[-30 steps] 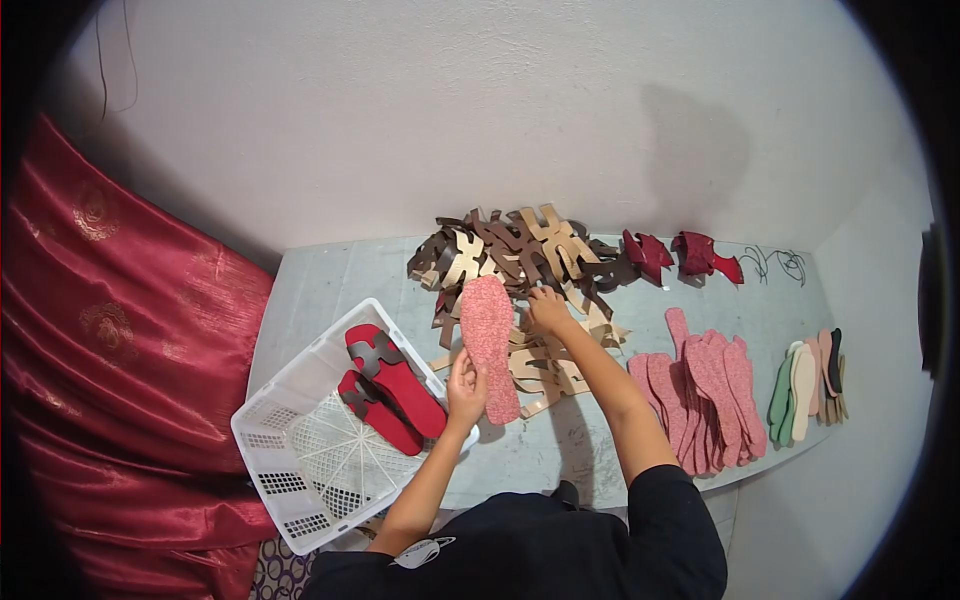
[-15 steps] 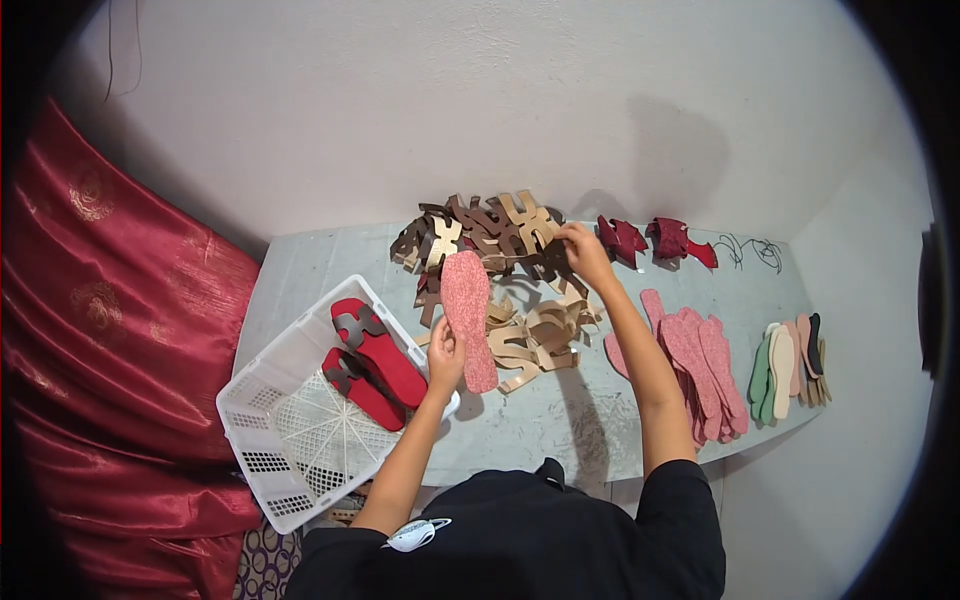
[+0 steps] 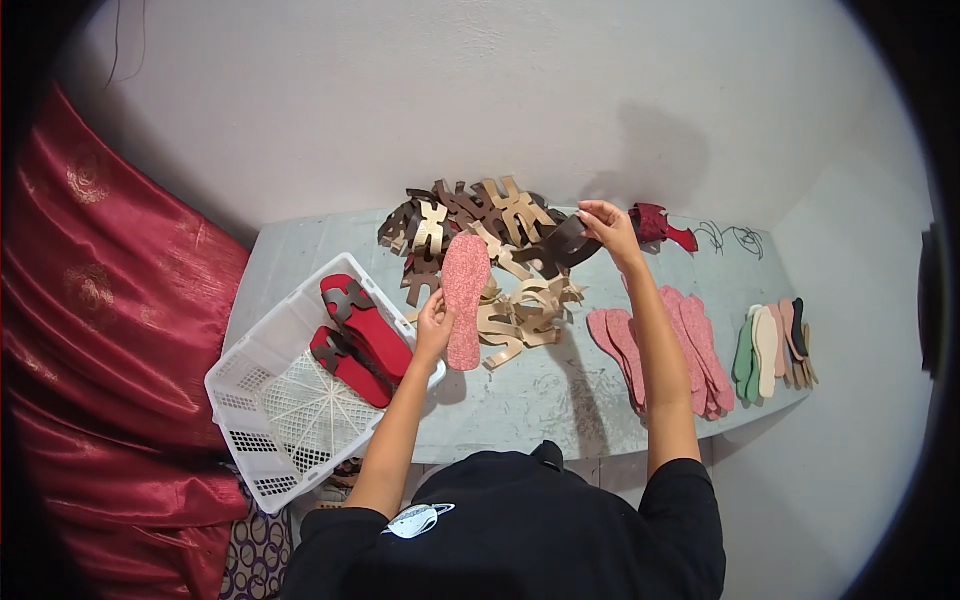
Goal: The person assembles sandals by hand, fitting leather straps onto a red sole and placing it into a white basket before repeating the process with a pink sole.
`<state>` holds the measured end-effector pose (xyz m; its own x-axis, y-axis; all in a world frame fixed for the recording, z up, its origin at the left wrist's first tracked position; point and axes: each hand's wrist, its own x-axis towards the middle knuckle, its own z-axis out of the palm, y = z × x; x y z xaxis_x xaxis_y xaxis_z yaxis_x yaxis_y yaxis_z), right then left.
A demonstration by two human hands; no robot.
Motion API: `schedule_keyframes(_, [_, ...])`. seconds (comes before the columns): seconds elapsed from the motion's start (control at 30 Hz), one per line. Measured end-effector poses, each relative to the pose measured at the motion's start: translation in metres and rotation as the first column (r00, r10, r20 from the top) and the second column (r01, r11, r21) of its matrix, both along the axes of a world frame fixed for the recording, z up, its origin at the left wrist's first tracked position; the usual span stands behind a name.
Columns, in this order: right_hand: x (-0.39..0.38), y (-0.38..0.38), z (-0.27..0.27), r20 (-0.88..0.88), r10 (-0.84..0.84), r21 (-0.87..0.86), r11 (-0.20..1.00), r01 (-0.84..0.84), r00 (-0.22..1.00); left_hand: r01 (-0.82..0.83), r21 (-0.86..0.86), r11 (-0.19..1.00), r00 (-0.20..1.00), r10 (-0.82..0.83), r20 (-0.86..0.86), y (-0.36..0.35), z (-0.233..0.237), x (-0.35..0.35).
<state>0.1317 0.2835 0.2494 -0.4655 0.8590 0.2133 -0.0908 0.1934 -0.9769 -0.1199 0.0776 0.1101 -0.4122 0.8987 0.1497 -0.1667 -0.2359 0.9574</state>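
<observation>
My left hand (image 3: 435, 326) grips a pink speckled insole (image 3: 465, 300) by its left edge, holding it upright over the table. With fingers pinched, my right hand (image 3: 609, 230) holds a dark brown strap piece (image 3: 569, 243) at the right side of the strap pile. That pile has dark brown straps (image 3: 470, 205) and gold ones (image 3: 520, 212) at the back. Lighter beige straps (image 3: 535, 305) lie in front of them, to the right of the insole.
A white plastic basket (image 3: 232, 390) at the left holds red soles with grey straps (image 3: 375, 335). Pink insoles (image 3: 700, 350) lie right, partly behind my forearm; green and cream insoles (image 3: 765, 350) are farther right. Dark red straps (image 3: 650, 222) and black cords (image 3: 740, 242) lie at the back.
My right hand has lifted a dark brown strap piece from the pile and moved slightly right. My left hand still holds the pink insole. The whole view has shifted a little.
</observation>
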Motion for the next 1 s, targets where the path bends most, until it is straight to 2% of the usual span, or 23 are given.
schedule_keyframes(0.03, [0.004,-0.004,0.004,-0.050,0.011,-0.117,0.993,-0.017,0.999,0.010,-0.002,1.000,1.000,-0.010,0.001,-0.002,0.002,0.000])
schedule_keyframes(0.1, [0.012,-0.002,0.002,-0.062,0.024,-0.119,0.992,-0.031,0.998,0.098,-0.079,0.992,0.994,-0.093,0.066,-0.005,0.007,0.001])
schedule_keyframes(0.17, [0.014,-0.003,-0.002,-0.098,0.050,-0.166,0.984,-0.066,0.994,0.113,-0.094,0.989,0.992,-0.106,0.073,-0.008,0.010,0.003])
schedule_keyframes(0.23, [0.016,-0.001,-0.033,-0.130,-0.014,-0.121,0.993,-0.002,0.991,0.110,-0.061,0.992,0.992,-0.106,0.075,-0.006,0.005,0.002])
schedule_keyframes(0.3, [0.024,0.000,-0.102,-0.068,-0.072,-0.062,0.996,0.068,0.995,0.104,-0.058,0.993,0.993,-0.100,0.056,-0.007,0.001,0.003])
schedule_keyframes(0.33, [0.028,-0.002,-0.142,0.194,-0.120,-0.042,0.991,0.130,0.974,0.102,-0.075,0.992,0.990,-0.093,0.109,-0.010,0.012,0.004])
schedule_keyframes(0.37, [0.030,-0.008,-0.173,0.438,-0.161,0.000,0.984,0.179,0.885,0.096,-0.084,0.992,0.984,-0.082,0.158,-0.012,0.019,0.004])
schedule_keyframes(0.43, [0.035,-0.046,-0.206,0.392,-0.056,-0.062,0.994,0.087,0.918,0.084,-0.099,0.992,0.983,-0.067,0.170,-0.015,0.018,0.004])
schedule_keyframes(0.5, [0.040,-0.090,-0.219,0.460,0.054,0.021,0.997,-0.072,0.886,0.163,-0.056,0.985,0.963,-0.146,0.227,-0.022,0.017,0.009])
schedule_keyframes(0.57, [0.041,-0.114,-0.212,0.468,0.030,-0.016,1.000,-0.026,0.883,0.186,-0.075,0.980,0.964,-0.167,0.207,-0.023,0.013,0.011])
schedule_keyframes(0.63, [0.043,-0.130,-0.204,0.473,0.008,-0.048,0.999,0.017,0.881,0.129,-0.066,0.989,0.977,-0.115,0.180,-0.026,0.017,0.013])
schedule_keyframes(0.67, [0.043,-0.136,-0.201,0.515,-0.067,0.136,0.991,-0.004,0.854,0.100,-0.043,0.994,0.973,-0.088,0.215,-0.025,0.019,0.014])
schedule_keyframes(0.7, [0.043,-0.142,-0.198,0.542,-0.149,0.315,0.949,-0.035,0.827,0.099,-0.047,0.994,0.973,-0.087,0.215,-0.024,0.017,0.012])
schedule_keyframes(0.73, [0.043,-0.148,-0.194,0.563,-0.148,0.361,0.929,-0.081,0.813,0.071,-0.040,0.997,0.971,-0.060,0.230,-0.021,0.016,0.011])
schedule_keyframes(0.77, [0.039,-0.149,-0.191,0.564,-0.146,0.358,0.930,-0.082,0.813,0.044,-0.034,0.998,0.969,-0.034,0.246,-0.021,0.014,0.010])
schedule_keyframes(0.83, [0.028,-0.148,-0.185,0.618,-0.010,0.418,0.851,-0.318,0.786,0.062,-0.039,0.997,0.971,-0.051,0.232,-0.022,0.014,0.012])
schedule_keyframes(0.87, [0.021,-0.149,-0.182,0.692,-0.017,0.427,0.816,-0.390,0.721,0.080,-0.040,0.996,0.974,-0.070,0.215,-0.022,0.015,0.013])
schedule_keyframes(0.9, [0.017,-0.147,-0.184,0.691,-0.020,0.429,0.816,-0.388,0.722,0.082,-0.039,0.996,0.974,-0.072,0.213,-0.022,0.017,0.015])
schedule_keyframes(0.97, [0.007,-0.142,-0.186,0.847,-0.037,0.446,0.592,-0.671,0.530,0.092,-0.040,0.995,0.980,-0.084,0.179,-0.024,0.021,0.017])
schedule_keyframes(1.0, [0.005,-0.138,-0.187,0.844,-0.038,0.450,0.593,-0.668,0.534,0.094,-0.040,0.995,0.981,-0.086,0.174,-0.023,0.020,0.016])
